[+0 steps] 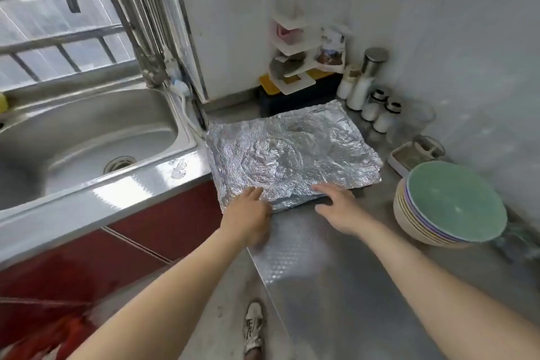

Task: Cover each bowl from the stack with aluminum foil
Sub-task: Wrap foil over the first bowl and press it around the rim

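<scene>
A sheet of foil (292,152) lies on the worktop (321,272) at frame centre, the sink (87,140) to its left. The stack of bowls (450,204) sits at the right edge. Shakers (377,108) and a rack (292,67) stand behind the foil, upper right. Both hands (248,216) (339,207) rest on the foil's near edge

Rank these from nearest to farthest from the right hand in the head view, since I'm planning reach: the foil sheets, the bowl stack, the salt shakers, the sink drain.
1. Foil sheets: under the right hand fingertips.
2. Bowl stack: to its right on the counter.
3. Salt shakers: farther back, by the wall.
4. Sink drain: far left, past the left hand.
</scene>
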Demonstrator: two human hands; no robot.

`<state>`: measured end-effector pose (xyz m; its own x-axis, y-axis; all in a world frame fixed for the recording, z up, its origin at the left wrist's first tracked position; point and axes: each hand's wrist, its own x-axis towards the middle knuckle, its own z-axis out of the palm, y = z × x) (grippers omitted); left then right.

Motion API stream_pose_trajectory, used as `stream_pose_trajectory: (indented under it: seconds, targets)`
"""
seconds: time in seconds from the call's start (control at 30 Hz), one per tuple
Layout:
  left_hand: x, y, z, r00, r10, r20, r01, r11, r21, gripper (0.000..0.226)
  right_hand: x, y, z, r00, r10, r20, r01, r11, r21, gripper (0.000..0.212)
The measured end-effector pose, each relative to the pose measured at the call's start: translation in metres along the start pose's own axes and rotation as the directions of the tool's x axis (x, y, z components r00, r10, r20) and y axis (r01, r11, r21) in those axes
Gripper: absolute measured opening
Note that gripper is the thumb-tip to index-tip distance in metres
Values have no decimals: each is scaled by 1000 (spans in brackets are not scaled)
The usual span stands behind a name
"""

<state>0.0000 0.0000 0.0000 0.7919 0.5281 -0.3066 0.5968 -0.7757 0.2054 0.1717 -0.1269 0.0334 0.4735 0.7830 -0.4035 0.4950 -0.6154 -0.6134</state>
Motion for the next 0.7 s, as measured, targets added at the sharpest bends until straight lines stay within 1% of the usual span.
stream_pose_trajectory:
  seconds: [0.03, 0.07, 0.2, 0.27, 0.33, 0.4, 0.47, 0.53, 0.57, 0.6, 0.63, 0.7]
  targets:
    - [8, -2, 6, 1000, 15, 18, -16, 997, 81, 37, 11, 1, 6, 999, -23, 24, 26, 990, -138, 51]
    - [12, -4, 9, 999, 34, -10, -32, 993, 113, 38, 17, 0, 9, 998, -52, 42, 60, 972, -228, 50]
    - [21, -8, 19, 990, 108, -93, -86, 973, 215, 46, 37, -2, 25, 979, -102, 175, 169, 887, -430, 44]
    - [25, -14, 15, 983, 122, -138, -83, 962, 259, 52, 41, -4, 28, 974, -122, 189, 203, 839, -505, 42]
    - [29, -20, 4, 961, 191, -199, -129, 949, 288, 56, 43, -7, 27, 974, -197, 109, 225, 821, -524, 39]
    - [32, -24, -11, 921, 273, -277, -189, 937, 293, 55, 45, -7, 22, 959, -275, -63, 209, 843, -496, 33]
    - [33, -32, -22, 869, 292, -399, -201, 946, 254, 50, 50, -3, 13, 930, -293, -221, 156, 861, -484, 34]
    - [35, -37, -31, 806, 292, -514, -224, 956, 191, 46, 59, 6, 1, 925, -256, -281, 100, 877, -470, 44]
    - [36, -39, -34, 776, 308, -551, -246, 951, 186, 44, 62, 10, -5, 930, -232, -286, 81, 886, -456, 48]
    - [36, -42, -37, 743, 327, -584, -265, 945, 192, 42, 65, 16, -9, 933, -211, -292, 65, 896, -439, 46]
    - [36, -44, -41, 721, 340, -604, -281, 940, 193, 43, 67, 21, -13, 931, -202, -304, 57, 902, -428, 41]
    - [34, -49, -50, 683, 343, -645, -303, 936, 178, 54, 69, 29, -20, 906, -225, -358, 55, 902, -428, 23]
